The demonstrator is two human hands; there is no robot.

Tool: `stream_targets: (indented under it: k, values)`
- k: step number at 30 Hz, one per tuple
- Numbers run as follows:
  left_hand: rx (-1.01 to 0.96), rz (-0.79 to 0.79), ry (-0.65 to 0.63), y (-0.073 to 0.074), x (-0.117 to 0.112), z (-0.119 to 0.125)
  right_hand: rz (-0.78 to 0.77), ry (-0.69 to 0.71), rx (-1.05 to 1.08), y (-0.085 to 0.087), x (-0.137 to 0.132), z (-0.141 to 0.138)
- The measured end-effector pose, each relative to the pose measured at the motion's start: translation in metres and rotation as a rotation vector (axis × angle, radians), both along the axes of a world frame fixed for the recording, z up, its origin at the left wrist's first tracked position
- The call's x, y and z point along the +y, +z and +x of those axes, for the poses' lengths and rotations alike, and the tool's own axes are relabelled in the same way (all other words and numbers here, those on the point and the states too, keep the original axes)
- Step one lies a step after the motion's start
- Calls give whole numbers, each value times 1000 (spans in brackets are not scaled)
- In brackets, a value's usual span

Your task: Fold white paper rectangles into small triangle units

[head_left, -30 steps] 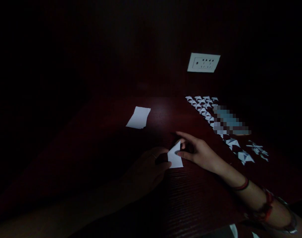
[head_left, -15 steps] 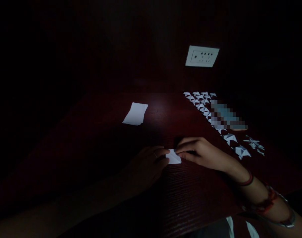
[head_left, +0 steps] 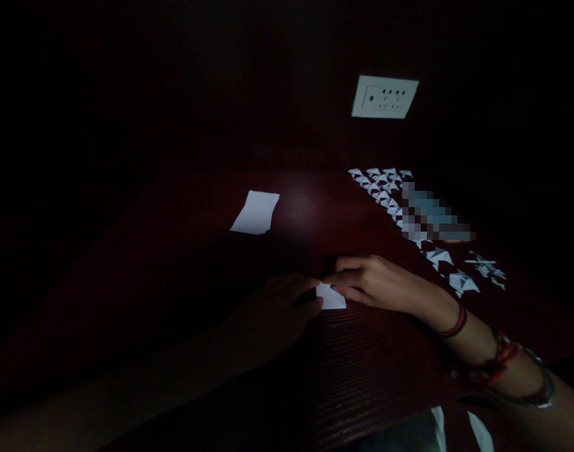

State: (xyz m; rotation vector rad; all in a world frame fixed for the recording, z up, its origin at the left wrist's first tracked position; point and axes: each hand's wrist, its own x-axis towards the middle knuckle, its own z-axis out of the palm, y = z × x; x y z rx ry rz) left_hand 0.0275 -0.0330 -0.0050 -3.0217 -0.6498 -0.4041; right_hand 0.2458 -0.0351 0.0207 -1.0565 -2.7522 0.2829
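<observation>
L. hand (head_left: pixel 282 314): in deep shadow, ring (head_left: pixel 295 291) on one finger; thumb and index apart, tips at L. side of small folded white paper (head_left: pixel 331 299). Pressing or pinching: can't tell. R. hand (head_left: pixel 374 281): fingers bent, tips at upper and R. part of same paper; firm grip or mere contact can't be told. Paper lies approx. flat on dk. red table (head_left: pixel 353 364), betw. both hands, near the front edge.

R. wrist: dk. red band (head_left: pixel 459 321); further up forearm, red bracelet (head_left: pixel 503 355) and a dk. bracelet w/ metal part (head_left: pixel 546 395).

Beyond hands, to L.: stack of white sheets (head_left: pixel 255 212), edges slightly uneven. To R.: rows of folded paper pcs. (head_left: pixel 461 282), running back toward wall. Beside them, a pixelated flat obj. (head_left: pixel 433 212), ID n/a; nearer, a small heap of white scraps (head_left: pixel 488 269). Wall: white socket plate (head_left: pixel 385 98). Below table edge, bottom of view: two pale strips (head_left: pixel 479 431), nature unclear. Lighting poor; L. side mostly dk.
</observation>
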Motion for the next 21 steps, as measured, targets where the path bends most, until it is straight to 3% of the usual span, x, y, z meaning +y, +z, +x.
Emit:
stream_targets:
  k: [9,21]
  values:
    - [18,-2,26,2,-1,0,54,-9,-116,7,-1,26]
    - [-24,-22,25,-1,0,-2,50,-59,-67,4,-2,17]
